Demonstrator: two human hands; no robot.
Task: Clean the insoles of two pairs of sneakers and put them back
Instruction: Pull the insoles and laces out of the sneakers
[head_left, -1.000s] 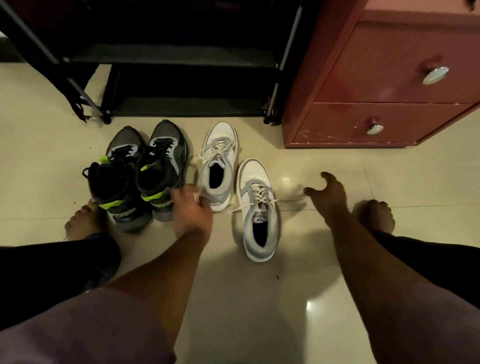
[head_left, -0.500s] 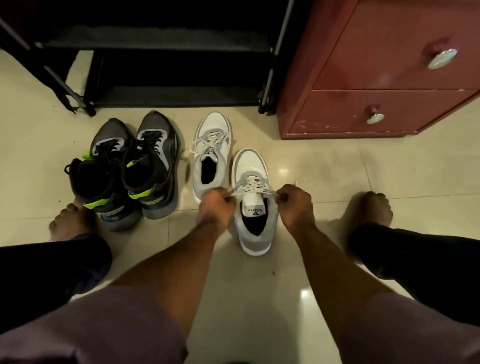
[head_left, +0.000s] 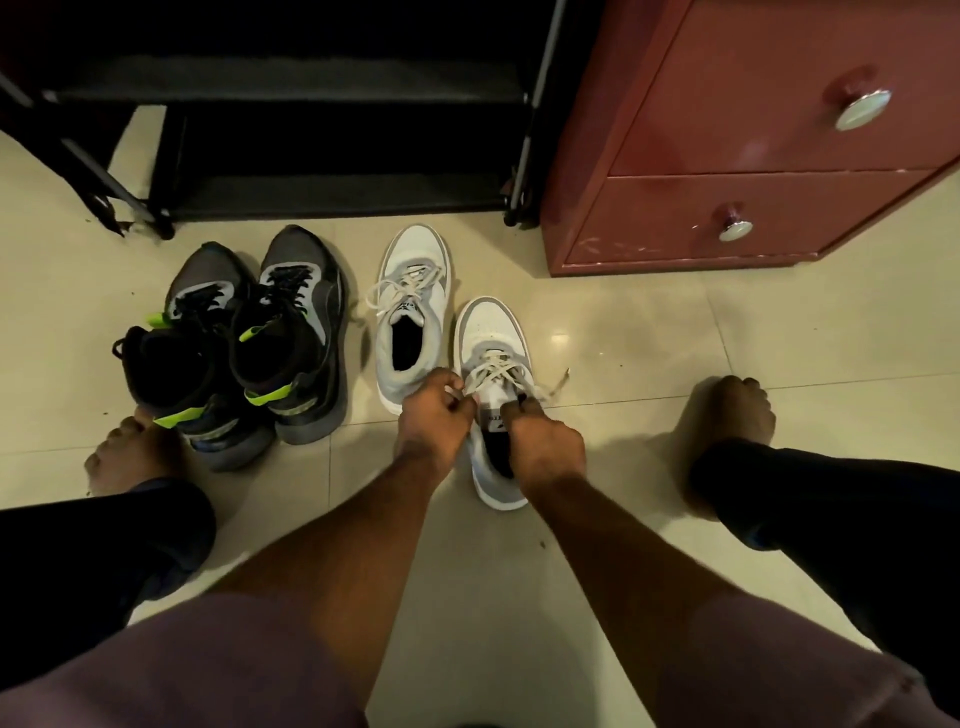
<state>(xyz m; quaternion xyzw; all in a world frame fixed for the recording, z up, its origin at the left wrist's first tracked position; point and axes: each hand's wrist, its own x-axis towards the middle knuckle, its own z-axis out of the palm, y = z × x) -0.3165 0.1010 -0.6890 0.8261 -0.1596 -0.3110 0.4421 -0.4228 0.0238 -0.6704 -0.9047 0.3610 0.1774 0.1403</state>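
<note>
The person sat on the tiled floor (head_left: 649, 364) with both forearms reaching forward over the nearer white sneaker (head_left: 491, 338), which lay at the centre of the view with its toe pointing to 12 o'clock. The left hand (head_left: 434, 415) was curled at the shoe's 9 o'clock side, its grip closed in a pinch on the laces (head_left: 493, 370). The right hand (head_left: 545, 441) sat over the shoe's opening toward 5 o'clock, fingers curled and gripping the lace and tongue area; exactly which part it held could not be told. One loose lace end trailed out to 3 o'clock of the shoe.

The other white sneaker (head_left: 415, 280) stood just beside it at 11 o'clock, set further forward, its laces loose and its dark opening showing. At 9 o'clock stood the pair of dark sneakers (head_left: 249, 338) with bright green tabs, the two shoes touching side by side, toes to 12 o'clock.

A bare left foot (head_left: 130, 452) rested against the heel of the outer dark shoe at 8 o'clock. The bare right foot (head_left: 737, 415) lay at 3 o'clock, well apart from the shoes. A black shoe rack (head_left: 291, 93) stood at 12 o'clock, and a red drawer cabinet (head_left: 727, 145) with two round knobs at 1 o'clock.
</note>
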